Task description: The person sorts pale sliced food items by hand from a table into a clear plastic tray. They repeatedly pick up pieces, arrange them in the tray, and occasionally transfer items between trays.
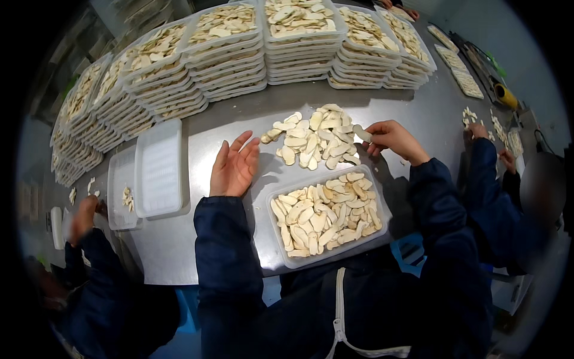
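Note:
Between the thumb and fingers of my right hand (pixel 392 140) is a pale mushroom slice (pixel 362 133), held at the right edge of a loose pile of slices (pixel 309 139). The pile lies straight on the metal tabletop. My left hand (pixel 236 168) hovers palm up to the left of the pile, fingers apart, with nothing in it. Close to my body sits a clear plastic tray (pixel 384 226), slightly turned, its floor covered by mushroom slices (pixel 323 215) lying in rough rows.
Tall stacks of filled trays (pixel 298 49) curve along the table's far side. Left of me lie a white tray (pixel 159 170) and a clear tray (pixel 117 188) holding a few pieces. Co-workers' hands (pixel 83 215) show at left and right. A yellow-ended tool (pixel 506 95) lies far right.

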The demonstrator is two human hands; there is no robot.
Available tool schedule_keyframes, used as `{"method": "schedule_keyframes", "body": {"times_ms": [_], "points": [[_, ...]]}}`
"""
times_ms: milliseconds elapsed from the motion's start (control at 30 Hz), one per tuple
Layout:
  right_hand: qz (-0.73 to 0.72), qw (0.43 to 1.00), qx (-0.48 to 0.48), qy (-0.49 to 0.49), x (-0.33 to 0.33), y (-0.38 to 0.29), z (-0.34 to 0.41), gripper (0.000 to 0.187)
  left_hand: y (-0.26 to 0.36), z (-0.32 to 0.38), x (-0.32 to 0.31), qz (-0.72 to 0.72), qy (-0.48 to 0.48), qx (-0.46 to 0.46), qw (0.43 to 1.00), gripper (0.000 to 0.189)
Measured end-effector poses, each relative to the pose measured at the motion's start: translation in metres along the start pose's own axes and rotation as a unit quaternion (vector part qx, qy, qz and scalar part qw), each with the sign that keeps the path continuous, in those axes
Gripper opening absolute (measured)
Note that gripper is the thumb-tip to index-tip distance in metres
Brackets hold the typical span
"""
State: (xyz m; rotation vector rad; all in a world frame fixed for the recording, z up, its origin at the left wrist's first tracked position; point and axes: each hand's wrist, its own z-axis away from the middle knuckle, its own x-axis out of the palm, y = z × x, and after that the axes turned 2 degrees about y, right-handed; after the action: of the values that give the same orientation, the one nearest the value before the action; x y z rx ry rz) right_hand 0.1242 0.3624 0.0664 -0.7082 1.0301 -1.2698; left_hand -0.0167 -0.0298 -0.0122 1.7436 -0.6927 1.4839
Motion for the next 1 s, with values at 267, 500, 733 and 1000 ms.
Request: {"method": "schedule_keyframes", "body": {"times_ms": [267, 500, 733, 1000], "points": [[0.011, 0.99, -0.083, -0.111, 0.068, -0.064, -0.035, 0.026, -0.019, -0.008, 0.028, -0.125, 0.043, -0.004, 0.991, 0.071], [0.284, 0.935, -0.214, -0.009, 0.132, -0.104, -0.058, 0.021, -0.031, -0.008, 0.037, -0.096, 0.092, 0.064, 0.989, 0.056], [0.532, 0.793, -0.294, 0.035, 0.13, -0.063, -0.049, 0.015, -0.032, -0.01, 0.034, -0.123, 0.151, 0.099, 0.976, 0.05], [0.446, 0.85, -0.277, 0.028, 0.126, -0.09, -0.05, 0.017, -0.035, -0.009, 0.033, -0.13, 0.166, 0.07, 0.975, 0.055]]}}
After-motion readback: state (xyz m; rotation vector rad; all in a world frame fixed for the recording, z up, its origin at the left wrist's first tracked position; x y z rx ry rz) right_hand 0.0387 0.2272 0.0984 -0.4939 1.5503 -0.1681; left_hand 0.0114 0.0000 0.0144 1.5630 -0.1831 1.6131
